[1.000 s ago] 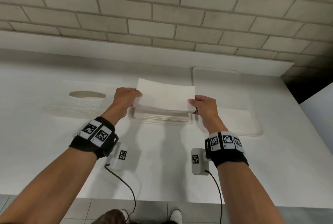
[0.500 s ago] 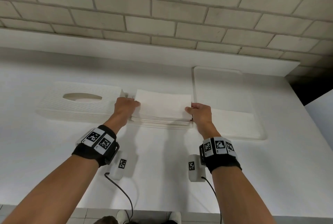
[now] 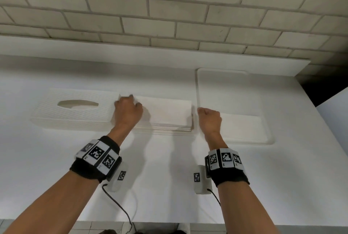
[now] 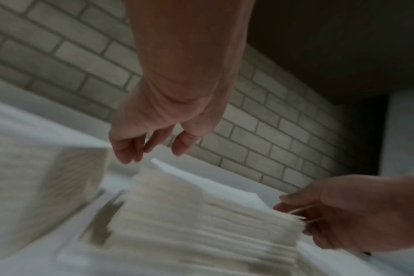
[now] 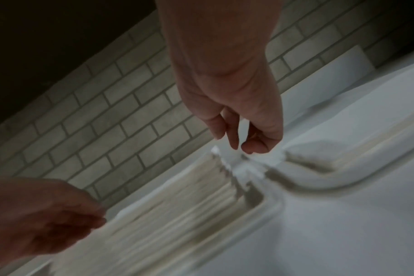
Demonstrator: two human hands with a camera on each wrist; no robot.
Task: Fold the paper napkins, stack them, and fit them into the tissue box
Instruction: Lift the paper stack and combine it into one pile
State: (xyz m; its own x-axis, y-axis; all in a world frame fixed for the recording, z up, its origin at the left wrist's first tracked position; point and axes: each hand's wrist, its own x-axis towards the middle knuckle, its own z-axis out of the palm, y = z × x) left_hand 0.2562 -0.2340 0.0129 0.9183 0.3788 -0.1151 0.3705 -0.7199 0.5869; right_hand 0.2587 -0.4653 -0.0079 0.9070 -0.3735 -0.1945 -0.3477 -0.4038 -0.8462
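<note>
A thick stack of folded white napkins (image 3: pixel 165 115) lies on the white table, between the tissue box and a tray. The white textured tissue box (image 3: pixel 75 111) with an oval slot stands just left of it. My left hand (image 3: pixel 134 101) hovers over the stack's left end; the left wrist view shows its fingers (image 4: pixel 124 151) hanging loosely curled above the stack (image 4: pixel 201 214), holding nothing. My right hand (image 3: pixel 202 111) is at the stack's right end, fingers (image 5: pixel 233 138) pointing down and loosely curled, nothing visibly held.
A shallow white tray (image 3: pixel 267 139) sits right of the stack with flat napkins (image 3: pixel 241 126) in its near half. A brick wall and a white ledge run along the back. The table's front edge is near my forearms.
The stack, held up between both hands a second ago, has come down onto the table beside the tissue box. Both hands have loosened and come off its ends.
</note>
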